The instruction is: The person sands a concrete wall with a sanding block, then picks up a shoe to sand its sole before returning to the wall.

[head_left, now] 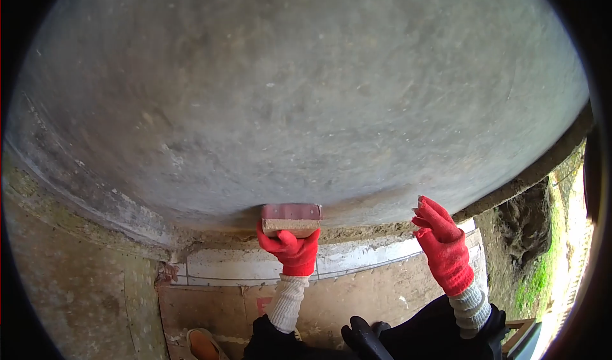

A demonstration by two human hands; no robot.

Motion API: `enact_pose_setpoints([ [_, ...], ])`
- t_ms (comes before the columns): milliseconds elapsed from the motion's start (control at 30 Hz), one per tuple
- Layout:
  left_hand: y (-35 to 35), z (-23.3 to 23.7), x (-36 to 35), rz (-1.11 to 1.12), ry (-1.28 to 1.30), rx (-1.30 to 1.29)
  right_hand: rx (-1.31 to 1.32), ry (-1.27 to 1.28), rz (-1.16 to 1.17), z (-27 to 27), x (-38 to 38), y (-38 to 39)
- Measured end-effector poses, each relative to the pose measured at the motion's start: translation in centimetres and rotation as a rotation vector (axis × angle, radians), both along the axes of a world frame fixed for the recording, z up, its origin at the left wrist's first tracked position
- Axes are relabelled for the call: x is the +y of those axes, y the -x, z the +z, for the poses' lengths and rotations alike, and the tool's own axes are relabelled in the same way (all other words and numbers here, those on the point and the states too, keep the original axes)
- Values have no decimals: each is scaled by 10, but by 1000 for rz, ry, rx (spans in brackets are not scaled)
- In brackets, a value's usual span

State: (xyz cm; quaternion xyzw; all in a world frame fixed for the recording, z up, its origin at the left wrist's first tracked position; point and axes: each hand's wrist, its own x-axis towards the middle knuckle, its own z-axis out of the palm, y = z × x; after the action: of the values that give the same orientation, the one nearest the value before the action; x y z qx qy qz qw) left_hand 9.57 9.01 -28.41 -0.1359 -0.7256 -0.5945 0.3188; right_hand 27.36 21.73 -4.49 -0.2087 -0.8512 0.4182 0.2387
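So the left hand (290,258), in a red knit glove, has its fingers wrapped around a two-tone block (292,212), dusty pink on the far side and tan on the near one. The block sits right at the near edge of a huge grey slab (306,105), with a dark shadow just left of it. Can't tell from this angle if it's actually pressed against the grey.

The right hand (445,252), same red glove, is well off to the right near that edge, fingers loosely stretched and bunched together, tips pointing up and to the left. Both wrists have pale ribbed cuffs (287,302).

Room-wise, there's a good open stretch of edge between the hands, and the slab beyond them is wide open. On the left it runs into a raised, scuffed ridge (108,197); on the right it stops at a rough brown rim, with green grass (532,287) and bright light past it. Below the near edge there's a white tiled strip (242,262), then a brown panel (370,290).

Closest thing to a container is an orange-lined shoe-like thing (203,346) at the bottom, partly cut off, so I can't tell what's in it.
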Motion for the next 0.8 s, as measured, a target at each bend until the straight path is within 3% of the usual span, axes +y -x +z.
enact_pose_setpoints([
  [33,-7,38,-2,137,165,119,-8,12,7,1,-2,-2],
  [67,-6,57,1,133,167,106,-22,14,4,0,-3,-3],
  [133,-1,83,9,-141,-351,-67,0,-121,62,-2,-2,-4],
  [167,-5,93,9,-303,-783,-301,-11,-168,73,-5,2,-6],
  [200,-3,74,11,-304,-782,-292,-3,-168,75,-6,5,-6],
  [267,-7,10,12,-207,-479,-212,3,-49,28,-6,9,-6],
  [300,-13,14,8,-138,-166,-129,16,-57,27,-4,11,-5],
  [400,-13,16,11,-10,-34,-10,-4,147,-30,5,6,-10],
  [467,-14,14,7,-70,-26,-145,-1,46,14,6,2,-13],
  [533,-9,99,13,-303,-885,-353,-13,10,33,1,7,-15],
  [567,-5,64,12,-199,-445,-104,-12,-25,53,-1,9,-15],
  [600,-5,46,11,-203,-445,-90,2,-27,51,0,11,-14],
  [667,-12,19,10,-112,-178,-64,-12,139,-24,3,14,-15],
  [700,-14,18,11,-307,-607,-326,0,133,-32,6,15,-15],
  [733,-14,15,11,-318,-607,-326,-22,218,-56,11,14,-16],
  [800,-14,21,8,-233,-299,-212,-51,299,-89,20,9,-17],
])
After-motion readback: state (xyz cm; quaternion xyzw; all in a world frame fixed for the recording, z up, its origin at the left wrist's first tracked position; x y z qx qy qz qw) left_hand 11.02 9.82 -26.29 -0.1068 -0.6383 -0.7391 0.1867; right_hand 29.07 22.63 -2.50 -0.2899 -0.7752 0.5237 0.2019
